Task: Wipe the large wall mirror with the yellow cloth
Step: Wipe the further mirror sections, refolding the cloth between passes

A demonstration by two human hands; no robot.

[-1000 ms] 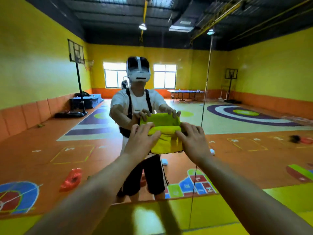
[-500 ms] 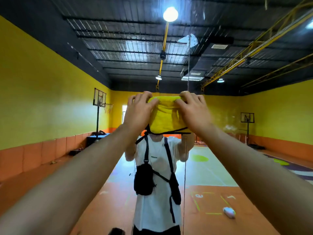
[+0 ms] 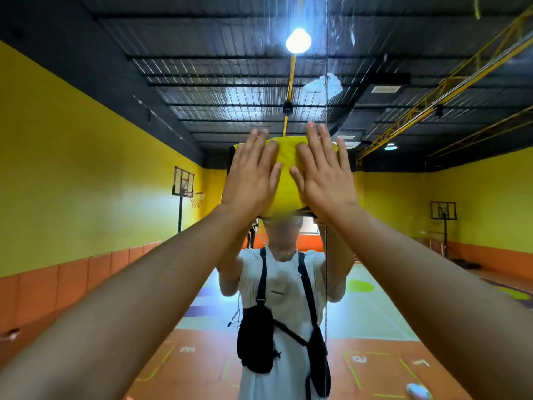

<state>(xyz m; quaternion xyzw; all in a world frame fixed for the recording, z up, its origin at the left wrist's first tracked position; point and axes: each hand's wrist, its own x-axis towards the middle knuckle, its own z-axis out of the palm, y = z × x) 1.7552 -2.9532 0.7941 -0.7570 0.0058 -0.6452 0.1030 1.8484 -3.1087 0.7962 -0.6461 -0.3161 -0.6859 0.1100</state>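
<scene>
Grip changed: fingers curled over the cloth's top edge half a second ago are now straightened. Left hand (image 3: 250, 176) and right hand (image 3: 323, 174) are spread flat on the yellow cloth (image 3: 287, 168), pressed high against the mirror (image 3: 432, 82); wiping is judged begun.

A single wide-angle camera is sitting on the person's head, squarely facing the wall mirror (image 3: 86, 174) and pointing slightly upward, so the reflected ceiling is filling the upper half. It is looking from close by. Both outstretched arms are entering from 7 and 5 o'clock, and the left hand (image 3: 251, 180) and right hand (image 3: 323, 177) are reaching the glass just above centre. The wearer's reflection is showing at 6 o'clock.
</scene>
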